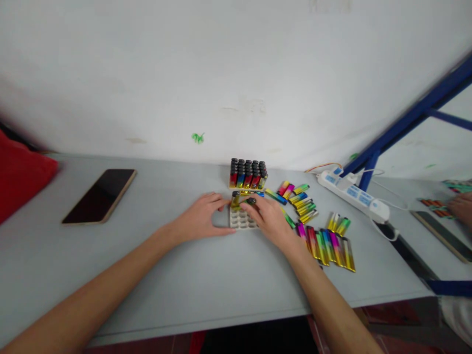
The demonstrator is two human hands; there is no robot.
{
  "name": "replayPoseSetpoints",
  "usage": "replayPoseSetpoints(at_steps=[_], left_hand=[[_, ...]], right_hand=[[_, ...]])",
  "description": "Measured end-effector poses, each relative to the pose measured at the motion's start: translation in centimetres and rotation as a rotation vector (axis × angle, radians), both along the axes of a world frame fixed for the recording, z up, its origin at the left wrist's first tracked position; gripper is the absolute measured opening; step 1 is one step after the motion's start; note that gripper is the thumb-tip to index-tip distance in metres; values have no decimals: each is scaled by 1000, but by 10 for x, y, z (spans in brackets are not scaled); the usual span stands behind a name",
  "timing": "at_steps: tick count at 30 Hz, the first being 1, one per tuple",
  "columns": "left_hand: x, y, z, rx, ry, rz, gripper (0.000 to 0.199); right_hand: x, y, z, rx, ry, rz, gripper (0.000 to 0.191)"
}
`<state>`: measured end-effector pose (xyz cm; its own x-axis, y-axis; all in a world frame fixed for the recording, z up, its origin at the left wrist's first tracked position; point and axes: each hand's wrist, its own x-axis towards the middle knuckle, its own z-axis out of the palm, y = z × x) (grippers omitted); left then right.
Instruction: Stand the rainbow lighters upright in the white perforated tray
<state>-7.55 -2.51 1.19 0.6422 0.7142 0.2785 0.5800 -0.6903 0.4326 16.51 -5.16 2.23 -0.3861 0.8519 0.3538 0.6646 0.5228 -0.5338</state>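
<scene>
A pale tray with rows of holes (243,222) lies on the table between my hands. One gold lighter (235,199) stands upright in its back left corner. My right hand (271,216) is above the tray, thumb and fingers closed on a lighter (251,201) whose dark top shows; the rest of it is mostly hidden. At the tray's left side my left hand (204,216) rests with thumb and fingers spread, the thumb tip by the front left corner. Behind the tray stands a full block of upright lighters (249,174) with black tops.
Loose shiny lighters (324,243) lie in groups to the right. Beyond them are a white power strip (354,195) with cables and a blue metal frame (372,157). A phone (100,196) and a red item (22,172) are at left. Another person's hand (462,209) shows far right.
</scene>
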Motion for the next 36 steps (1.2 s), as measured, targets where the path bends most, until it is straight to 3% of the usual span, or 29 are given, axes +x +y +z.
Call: replayPoseSetpoints(at_steps=[3,10,18,22,25,28,32,36], left_hand=[[2,1,1,-6,21,7,51],[3,4,1,-8,37,7,45],[0,8,0,-10,52,20,46],[-2,8,-2,0,32,28,45],[-4,7,-2,17,20,21,45],[-5,6,0,11,31,18,45],[-8,6,2,3,36,12,43],[-9,6,3,6,45,-13,42]], right_hand=[[-8,-2,2,-7,-146,32,30],[-24,-7,10,9,-454,-161,32],[-12,-6,15,-34,-247,-156,37],[13,2,16,44,-141,-331,33],[36,11,7,72,-161,-462,22],[52,18,-5,-5,-219,-520,20],[58,21,-13,-90,-269,-583,24],[58,22,-16,-45,-315,-634,20]])
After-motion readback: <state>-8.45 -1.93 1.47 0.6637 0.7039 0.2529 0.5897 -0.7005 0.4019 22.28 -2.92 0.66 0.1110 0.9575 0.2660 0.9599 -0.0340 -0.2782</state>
